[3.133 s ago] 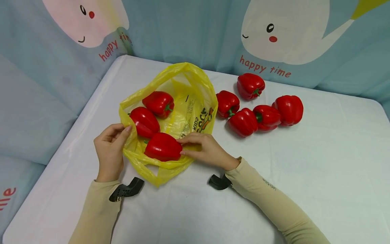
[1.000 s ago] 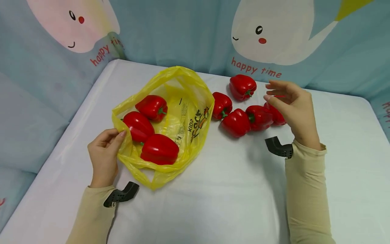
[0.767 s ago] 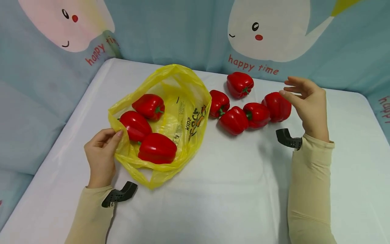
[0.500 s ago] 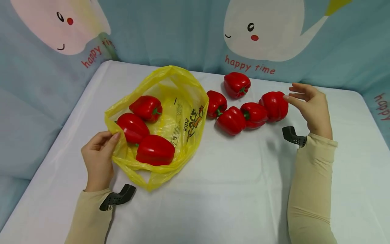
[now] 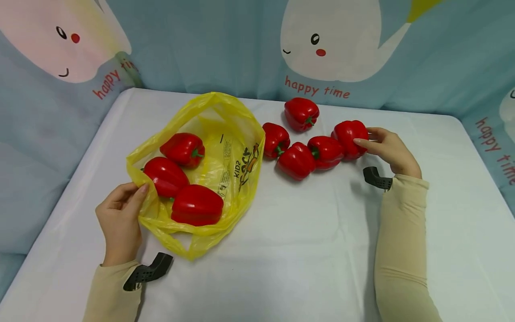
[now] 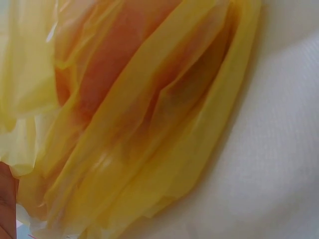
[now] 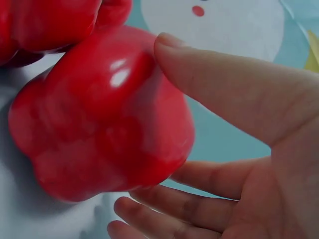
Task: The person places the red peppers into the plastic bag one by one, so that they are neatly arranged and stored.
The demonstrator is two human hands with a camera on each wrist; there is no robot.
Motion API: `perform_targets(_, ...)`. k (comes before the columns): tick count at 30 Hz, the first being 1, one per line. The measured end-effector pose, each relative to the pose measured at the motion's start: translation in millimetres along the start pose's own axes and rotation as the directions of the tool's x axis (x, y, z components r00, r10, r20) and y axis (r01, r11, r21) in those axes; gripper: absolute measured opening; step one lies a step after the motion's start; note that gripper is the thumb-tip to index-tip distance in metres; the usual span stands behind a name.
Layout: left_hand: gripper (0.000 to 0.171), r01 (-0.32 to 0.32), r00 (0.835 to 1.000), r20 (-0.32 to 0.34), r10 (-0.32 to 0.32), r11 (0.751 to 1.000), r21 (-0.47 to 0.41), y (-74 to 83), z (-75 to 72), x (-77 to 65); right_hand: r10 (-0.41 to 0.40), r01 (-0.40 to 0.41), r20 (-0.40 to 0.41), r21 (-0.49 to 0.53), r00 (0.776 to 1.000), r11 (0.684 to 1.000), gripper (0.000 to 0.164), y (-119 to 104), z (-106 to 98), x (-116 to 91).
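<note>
My left hand pinches the left rim of a yellow plastic bag, which lies with its mouth spread wide. Inside it are three red bell peppers, the nearest bell pepper by the front rim. In the left wrist view, creased yellow plastic fills much of the picture, with red showing through. On the right, my right hand has thumb and fingers around the rightmost red bell pepper. The right wrist view shows the thumb against that pepper and fingers partly behind it.
Several more red bell peppers sit between bag and right hand: one bell pepper beside the gripped one, another bell pepper near the back edge. A white cloth covers the table. Behind hangs a blue printed curtain.
The right hand has left the front pepper in the bag, swung right and closed on the rightmost pepper. The left hand keeps the bag's rim. The head view has shifted, moving the scene leftward.
</note>
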State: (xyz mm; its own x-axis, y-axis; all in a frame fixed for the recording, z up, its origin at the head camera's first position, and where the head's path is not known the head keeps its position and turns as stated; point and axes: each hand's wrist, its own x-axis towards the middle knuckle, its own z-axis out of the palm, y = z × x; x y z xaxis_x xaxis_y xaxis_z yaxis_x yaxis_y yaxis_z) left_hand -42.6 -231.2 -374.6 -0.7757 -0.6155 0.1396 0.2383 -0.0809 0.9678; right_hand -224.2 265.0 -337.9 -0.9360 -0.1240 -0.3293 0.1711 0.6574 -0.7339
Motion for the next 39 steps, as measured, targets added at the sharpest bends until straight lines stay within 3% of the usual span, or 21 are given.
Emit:
perform_targets(19, 0.006, -0.012, 1.0, 0.014, 0.013, 1.0, -0.004, 0.0, 0.6, 0.2, 0.041, -0.045, 0.063, 0.063, 0.997, 0.997, 0.086, 7.5, 3.4, 9.4)
perform_targets(31, 0.005, -0.02, 1.0, 0.019, 0.02, 1.0, -0.008, -0.9, -0.4, 0.3, -0.004, 0.004, 0.014, 0.037, 1.0, 0.999, 0.079, 8.1, 4.6, 7.0)
perform_targets(39, 0.005, -0.027, 0.999, 0.026, 0.027, 1.0, -0.009, -1.5, -1.2, 0.5, -0.003, 0.002, 0.025, 0.058, 1.0, 0.998, 0.079, 5.4, 9.4, 10.7)
